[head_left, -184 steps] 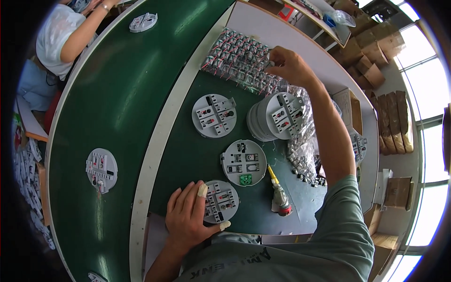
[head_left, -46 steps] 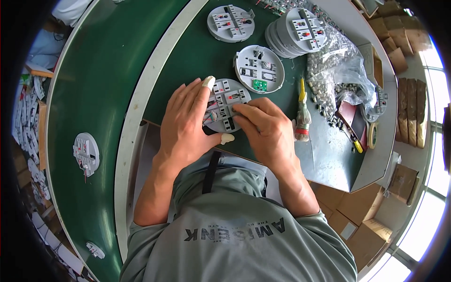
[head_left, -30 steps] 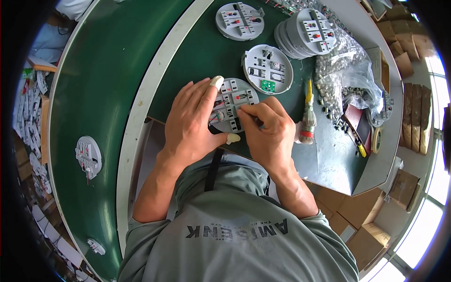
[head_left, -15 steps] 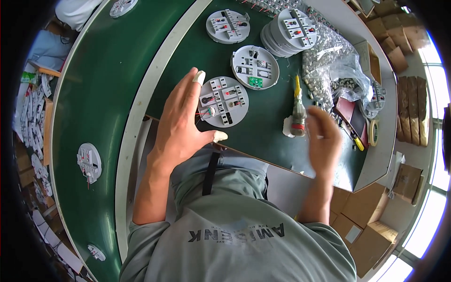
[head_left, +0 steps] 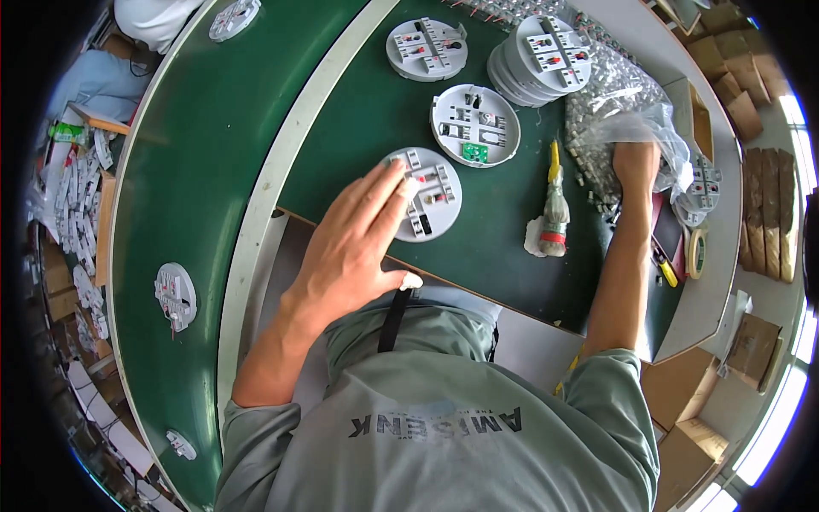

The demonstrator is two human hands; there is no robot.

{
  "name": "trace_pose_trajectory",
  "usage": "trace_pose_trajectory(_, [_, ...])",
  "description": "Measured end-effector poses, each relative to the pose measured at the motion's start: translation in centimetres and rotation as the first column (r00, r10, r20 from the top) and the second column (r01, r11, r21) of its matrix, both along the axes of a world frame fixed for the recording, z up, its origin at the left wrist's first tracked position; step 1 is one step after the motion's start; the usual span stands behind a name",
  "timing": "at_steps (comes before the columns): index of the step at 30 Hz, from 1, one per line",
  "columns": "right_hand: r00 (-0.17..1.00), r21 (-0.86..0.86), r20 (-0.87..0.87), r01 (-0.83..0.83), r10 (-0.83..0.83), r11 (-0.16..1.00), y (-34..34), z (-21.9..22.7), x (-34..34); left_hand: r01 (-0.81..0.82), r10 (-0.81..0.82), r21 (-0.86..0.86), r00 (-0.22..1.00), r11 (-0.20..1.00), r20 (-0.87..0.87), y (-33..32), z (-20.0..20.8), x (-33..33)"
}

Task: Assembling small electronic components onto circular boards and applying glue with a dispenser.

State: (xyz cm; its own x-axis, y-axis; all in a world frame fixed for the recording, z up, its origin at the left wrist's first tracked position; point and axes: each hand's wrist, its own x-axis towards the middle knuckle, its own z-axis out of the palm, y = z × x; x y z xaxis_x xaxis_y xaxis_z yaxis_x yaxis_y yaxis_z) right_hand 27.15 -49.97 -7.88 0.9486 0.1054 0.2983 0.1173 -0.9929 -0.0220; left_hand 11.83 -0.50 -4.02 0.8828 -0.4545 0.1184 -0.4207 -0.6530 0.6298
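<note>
My left hand (head_left: 354, 235) has its fingers stretched out, with pale covers on the thumb and a finger. Its fingertips lie over the left side of a round light-grey plastic base (head_left: 444, 213) fitted with small clips and parts. My right hand (head_left: 637, 162) reaches into a clear plastic bag (head_left: 610, 128) of small metallic-looking pieces; the bag and pieces hide its fingers. Between the hands lies a tool with a yellow tip and a red band (head_left: 554, 213). Beyond the left hand is another round base with a green circuit board (head_left: 475, 154).
A stack of round bases (head_left: 554, 55) and a single one (head_left: 426, 49) stand at the back. Along the left runs a green conveyor belt (head_left: 230, 171) carrying several bases. At the right lie a yellow-handled tool (head_left: 665, 266) and a tape roll (head_left: 697, 253). Cardboard boxes (head_left: 695, 397) stand beyond.
My right hand has moved from beside the tool up and right into the plastic bag. My left hand has lowered its fingers over the round base.
</note>
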Motion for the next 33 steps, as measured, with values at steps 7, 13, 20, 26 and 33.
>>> trace_pose_trajectory(7, [0.981,0.142,0.147,0.108,-0.128,0.984,1.7,1.7,-0.1,0.110,-0.122,0.057,0.935,0.992,0.333,2.8,-1.3,-0.7])
trace_pose_trajectory(13, [0.971,0.241,0.108,0.182,-0.213,0.953,2.0,2.8,-0.9,-0.366,0.292,-0.557,0.931,0.745,-0.220,2.5,-0.2,0.8])
trace_pose_trajectory(20, [0.944,0.470,0.124,0.216,-0.306,0.856,3.1,3.5,-1.6,-0.560,0.153,-0.608,0.793,0.563,-0.589,2.9,-1.9,2.0])
trace_pose_trajectory(26, [0.912,0.552,-0.003,0.344,-0.411,0.759,1.8,3.9,-1.8,-0.532,0.107,-0.672,0.818,0.515,-0.565,3.3,-2.4,1.9])
trace_pose_trajectory(33, [0.887,0.510,-0.013,0.404,-0.462,0.760,-0.5,3.1,-1.4,-0.511,0.065,-0.695,0.826,0.506,-0.560,3.7,-2.8,2.2])
